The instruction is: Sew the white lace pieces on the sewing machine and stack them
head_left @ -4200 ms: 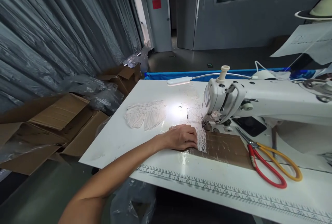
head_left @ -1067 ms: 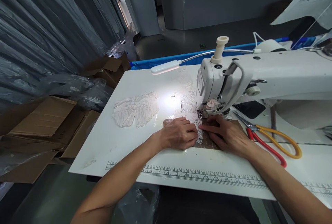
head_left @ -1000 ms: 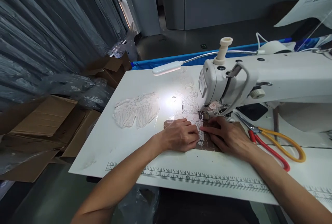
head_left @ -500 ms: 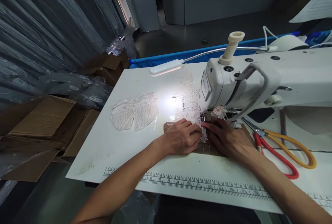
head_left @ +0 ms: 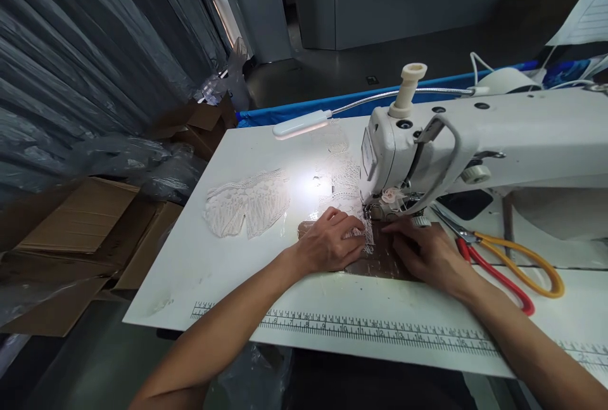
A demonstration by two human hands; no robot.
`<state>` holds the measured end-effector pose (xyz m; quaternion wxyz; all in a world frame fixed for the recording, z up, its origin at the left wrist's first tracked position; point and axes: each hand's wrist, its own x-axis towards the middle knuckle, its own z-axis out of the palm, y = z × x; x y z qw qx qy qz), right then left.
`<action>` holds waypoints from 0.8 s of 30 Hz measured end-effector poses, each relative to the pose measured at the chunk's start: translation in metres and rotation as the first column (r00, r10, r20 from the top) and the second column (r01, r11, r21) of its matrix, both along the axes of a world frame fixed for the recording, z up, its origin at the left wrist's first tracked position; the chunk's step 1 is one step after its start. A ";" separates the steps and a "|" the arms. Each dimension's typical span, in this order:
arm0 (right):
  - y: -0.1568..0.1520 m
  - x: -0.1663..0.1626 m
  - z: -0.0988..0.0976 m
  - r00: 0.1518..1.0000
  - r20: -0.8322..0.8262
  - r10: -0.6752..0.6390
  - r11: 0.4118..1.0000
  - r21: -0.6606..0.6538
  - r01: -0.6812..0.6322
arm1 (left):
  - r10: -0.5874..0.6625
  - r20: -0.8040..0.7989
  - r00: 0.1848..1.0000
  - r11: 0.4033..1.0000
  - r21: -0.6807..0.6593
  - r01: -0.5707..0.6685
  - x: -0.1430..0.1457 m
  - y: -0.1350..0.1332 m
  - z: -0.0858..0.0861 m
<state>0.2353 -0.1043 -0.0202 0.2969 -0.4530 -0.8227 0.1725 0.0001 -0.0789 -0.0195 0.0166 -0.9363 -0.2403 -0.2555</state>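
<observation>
White lace fabric (head_left: 346,189) runs beside the needle area of the white sewing machine (head_left: 427,144), its near end lying on a brown plate (head_left: 380,265). My left hand (head_left: 330,244) presses down on that near end with bent fingers, just left of the presser foot (head_left: 376,211). To the right of the foot, my right hand (head_left: 430,248) rests low over the plate, fingers apart and pointing left. A small gap separates its fingertips from the lace, and nothing shows in them. A fabric rosette (head_left: 391,195) sits on the machine head above the foot.
Another white lace piece (head_left: 247,204) lies flat on the white table (head_left: 190,270). Scissors with red and yellow handles (head_left: 517,258) lie right of my right hand. A lamp (head_left: 301,125) lights the table. Cardboard boxes (head_left: 80,213) stand at left. A printed ruler (head_left: 344,329) follows the near edge.
My right fingertips have moved right, off the lace edge, uncovering more of the brown plate. My left hand stays on the lace. The view has shifted slightly.
</observation>
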 end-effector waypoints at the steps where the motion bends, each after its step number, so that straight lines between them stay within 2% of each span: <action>1: -0.002 -0.001 0.000 0.999 0.001 0.042 0.999 -0.007 -0.042 | 0.021 0.036 0.999 1.000 -0.018 -0.020 0.000 0.000 0.000; 3: -0.004 -0.003 0.001 0.993 0.012 0.114 0.993 -0.017 -0.114 | 0.062 0.138 0.989 0.997 -0.062 -0.054 0.000 0.001 0.001; 6: -0.007 -0.006 -0.001 0.986 0.066 0.151 0.989 -0.015 -0.150 | 0.085 0.291 0.953 0.991 -0.120 -0.052 0.000 0.002 0.004; 9: -0.008 -0.007 -0.002 0.976 0.130 0.173 0.984 0.008 -0.176 | 0.066 0.351 0.934 0.991 -0.131 -0.021 0.000 0.003 0.007; 17: -0.007 -0.006 0.004 0.952 0.164 0.258 0.966 -0.008 -0.260 | -0.074 0.196 0.978 0.997 -0.016 0.079 -0.001 0.005 0.000; 22: -0.005 -0.002 0.005 0.952 0.139 0.271 0.962 -0.052 -0.266 | -0.097 0.073 0.993 0.995 0.018 0.096 0.000 0.004 -0.001; 24: -0.002 0.000 0.003 0.972 0.081 0.220 0.974 -0.065 -0.215 | -0.089 0.027 0.996 0.996 0.026 0.088 -0.001 0.004 0.001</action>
